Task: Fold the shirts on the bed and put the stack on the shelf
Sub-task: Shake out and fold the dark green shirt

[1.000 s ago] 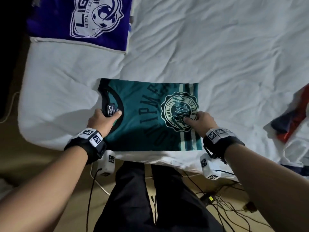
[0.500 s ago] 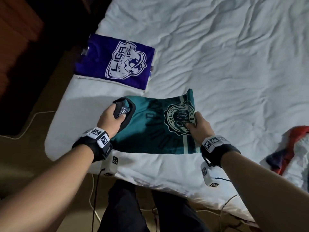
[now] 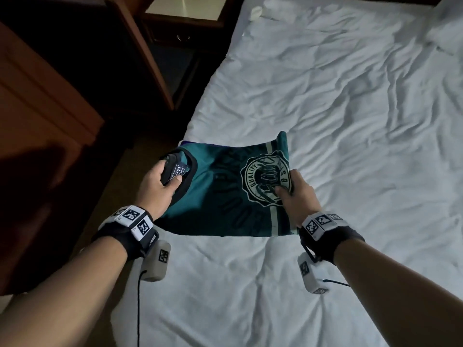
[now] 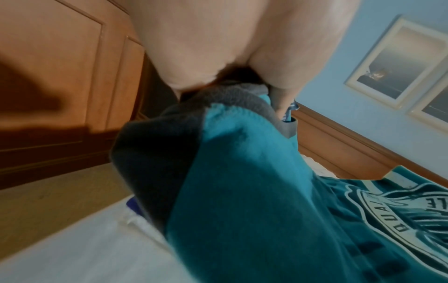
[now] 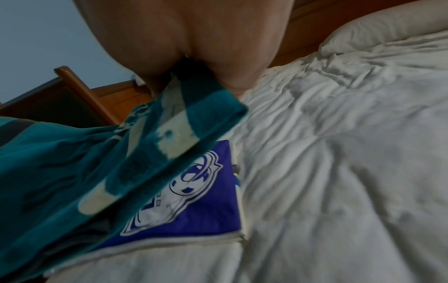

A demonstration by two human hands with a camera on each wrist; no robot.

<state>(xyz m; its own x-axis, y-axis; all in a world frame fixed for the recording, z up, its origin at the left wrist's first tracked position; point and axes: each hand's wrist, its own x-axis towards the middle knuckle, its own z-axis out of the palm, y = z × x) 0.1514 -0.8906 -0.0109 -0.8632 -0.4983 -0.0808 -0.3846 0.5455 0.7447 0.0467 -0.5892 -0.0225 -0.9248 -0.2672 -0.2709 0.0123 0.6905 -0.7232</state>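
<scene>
A folded teal shirt (image 3: 225, 189) with a round white crest hangs in the air over the bed's left edge. My left hand (image 3: 160, 186) grips its black collar end, thumb on the label. My right hand (image 3: 295, 194) pinches the striped end beside the crest. Under it lies a folded purple shirt (image 5: 194, 206) with a white football logo, flat on the white bed (image 3: 350, 121). In the head view only a sliver of purple (image 3: 186, 142) shows past the teal shirt's far edge. In the left wrist view the teal shirt (image 4: 242, 191) fills the frame below my palm.
A dark wooden cabinet (image 3: 37, 108) stands left of the bed, with a nightstand (image 3: 185, 23) further back. Carpet floor (image 4: 48, 201) runs along the bed's left side. The rumpled white sheet stretches to the right, with a pillow (image 5: 375, 32) at the headboard.
The teal shirt lay flat on the bed a second ago. Both hands have taken hold of it, lifted it and carried it leftward over the purple shirt, which it now hides.
</scene>
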